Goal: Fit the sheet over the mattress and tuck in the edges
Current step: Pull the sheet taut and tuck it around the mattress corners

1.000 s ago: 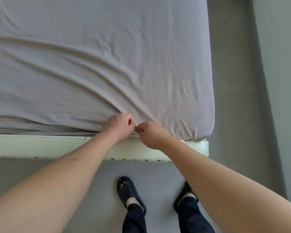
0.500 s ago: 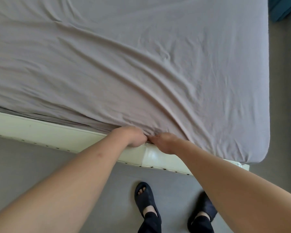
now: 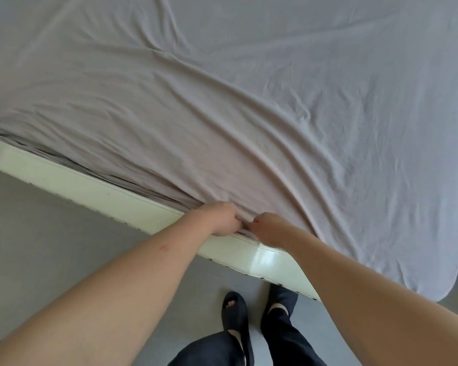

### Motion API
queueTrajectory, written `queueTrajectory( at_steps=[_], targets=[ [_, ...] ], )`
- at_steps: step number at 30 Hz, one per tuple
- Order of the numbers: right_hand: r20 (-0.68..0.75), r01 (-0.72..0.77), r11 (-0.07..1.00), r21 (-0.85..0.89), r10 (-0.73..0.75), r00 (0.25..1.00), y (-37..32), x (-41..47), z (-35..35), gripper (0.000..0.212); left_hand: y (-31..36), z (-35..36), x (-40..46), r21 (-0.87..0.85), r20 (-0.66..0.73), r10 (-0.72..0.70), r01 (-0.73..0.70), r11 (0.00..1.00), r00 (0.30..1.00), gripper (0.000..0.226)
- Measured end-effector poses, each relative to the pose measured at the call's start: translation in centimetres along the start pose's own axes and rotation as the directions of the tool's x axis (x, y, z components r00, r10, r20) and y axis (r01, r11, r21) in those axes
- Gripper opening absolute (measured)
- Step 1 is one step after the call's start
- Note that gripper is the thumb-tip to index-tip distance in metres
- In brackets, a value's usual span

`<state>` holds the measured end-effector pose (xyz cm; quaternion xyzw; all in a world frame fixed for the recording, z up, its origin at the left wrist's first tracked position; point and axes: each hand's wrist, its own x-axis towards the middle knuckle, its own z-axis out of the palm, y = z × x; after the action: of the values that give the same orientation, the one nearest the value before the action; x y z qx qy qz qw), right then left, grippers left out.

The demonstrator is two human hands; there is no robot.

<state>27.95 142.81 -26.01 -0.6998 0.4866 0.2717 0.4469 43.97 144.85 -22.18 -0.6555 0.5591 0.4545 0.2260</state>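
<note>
A grey-lilac sheet [image 3: 222, 107] covers the mattress, with long creases fanning toward my hands. My left hand [image 3: 220, 219] and my right hand [image 3: 269, 228] sit side by side at the near edge, fingers curled into the sheet's hem where it meets the cream bed frame [image 3: 95, 186]. The fingertips are hidden in the fabric. At the right the sheet wraps round the mattress corner [image 3: 431, 283]. Left of my hands the hem lies loosely bunched along the frame.
Grey floor [image 3: 50, 233] lies in front of the bed. My feet in black sandals [image 3: 236, 320] stand close to the frame. A strip of floor shows past the bed's right corner.
The view has swung left and tilted, so more of the bed's left side shows. My hands have stayed together on the hem, pulling it down at the frame.
</note>
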Motion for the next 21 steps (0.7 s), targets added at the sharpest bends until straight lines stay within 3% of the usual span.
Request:
queueTrajectory(
  at_steps=[4,8,11,14,18,21],
  targets=[
    [-0.075,0.062,0.997,0.041,-0.058,0.995,-6.0,1.1,-1.5,0.021,-5.9,-3.5,-2.2,-0.028,-0.097,-0.086,0.084,0.996,0.992,0.022],
    [-0.111,0.075,0.991,0.112,-0.062,0.992,-12.4,3.8,-1.3,0.024,-13.9,-5.9,-2.2,-0.016,-0.137,-0.144,0.143,0.990,0.980,0.024],
    [-0.117,-0.051,0.987,0.150,0.069,0.991,-14.6,6.5,-0.5,0.028,-18.8,-6.5,-0.3,-0.029,-0.087,-0.098,0.095,0.995,0.991,0.024],
    [-0.174,-0.272,0.960,0.063,0.279,0.944,-13.5,7.9,0.8,0.030,-20.6,-6.0,1.8,-0.036,-0.021,-0.020,0.019,0.999,1.000,0.027],
    [-0.234,-0.298,0.952,-0.066,0.275,0.932,-12.6,8.6,2.0,0.037,-20.2,-6.3,5.0,0.045,-0.052,0.036,-0.034,0.998,0.998,0.038],
    [-0.227,-0.265,0.949,-0.170,0.224,0.948,-12.5,9.0,1.9,0.035,-19.5,-6.5,7.1,0.213,-0.024,0.096,-0.089,0.973,0.995,0.027]
  ],
)
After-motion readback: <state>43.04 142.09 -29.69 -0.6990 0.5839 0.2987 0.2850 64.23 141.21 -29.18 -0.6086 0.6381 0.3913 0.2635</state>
